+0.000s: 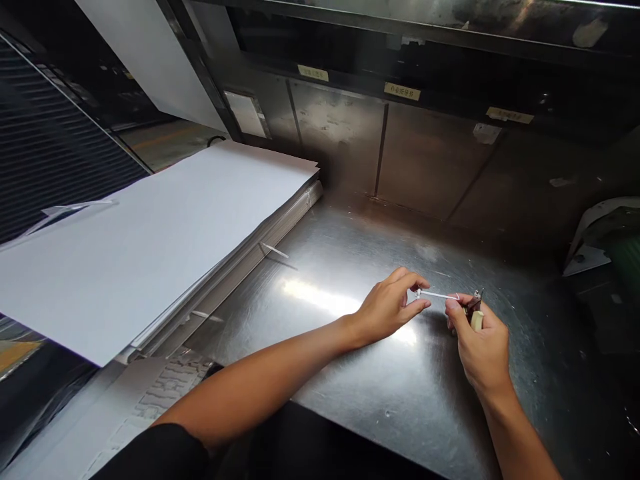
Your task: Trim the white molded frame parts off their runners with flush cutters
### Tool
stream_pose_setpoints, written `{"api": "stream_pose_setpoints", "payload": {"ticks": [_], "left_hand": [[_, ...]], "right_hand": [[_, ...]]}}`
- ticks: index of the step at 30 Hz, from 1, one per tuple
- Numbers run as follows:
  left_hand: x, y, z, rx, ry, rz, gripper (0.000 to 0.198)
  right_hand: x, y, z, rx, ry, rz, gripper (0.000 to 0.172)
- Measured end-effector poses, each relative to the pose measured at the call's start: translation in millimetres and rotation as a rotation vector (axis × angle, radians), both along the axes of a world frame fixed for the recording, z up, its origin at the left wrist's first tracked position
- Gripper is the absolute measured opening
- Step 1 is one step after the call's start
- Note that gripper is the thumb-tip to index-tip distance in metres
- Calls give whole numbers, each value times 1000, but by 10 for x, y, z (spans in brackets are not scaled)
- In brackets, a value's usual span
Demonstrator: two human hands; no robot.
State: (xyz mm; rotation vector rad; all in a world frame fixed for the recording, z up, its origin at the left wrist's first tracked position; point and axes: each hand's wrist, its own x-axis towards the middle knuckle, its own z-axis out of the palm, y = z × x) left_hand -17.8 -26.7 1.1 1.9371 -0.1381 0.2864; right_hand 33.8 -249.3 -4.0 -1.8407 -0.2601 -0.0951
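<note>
Over the metal table, my left hand (384, 303) pinches the left end of a thin white plastic rod (437, 295) between thumb and fingertips. A small knob-like shape shows at that end. My right hand (480, 333) grips the rod's other end between thumb and forefinger. Tucked in the same palm is a small pair of cutting pliers (476, 310) with a cream handle, its jaws pointing up and away. The fingers of my right hand partly hide the pliers.
A metal tabletop (340, 380) lies under my hands. To the left is a stack of large white sheets (165, 227), with thin white strips (275, 251) sticking out at its side. A metal back panel (335, 120) bears yellow labels (401, 91). Green equipment (623, 253) stands at right.
</note>
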Motion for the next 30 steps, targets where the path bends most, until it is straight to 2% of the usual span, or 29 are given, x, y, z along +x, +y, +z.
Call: {"api": "stream_pose_setpoints", "payload": {"ticks": [3,8,15,21,30], "left_hand": [[-5,-20,-13,-4,6,-3,30],[5,-21,-50,-40,9,-8,51],[31,22,-47,-19,4,-24,58],[42,41,-54,18,-1,-76,52],[30,47,-26,58,-42,-54,45]], "right_hand": [[12,-14,-32,49,35,30,59],[5,-44,-22,125,90,60,58],[11,-45,1,191,103,54,60],[26,-45,-13,214,109,47,62],[31,-29,-3,214,119,58,64]]}}
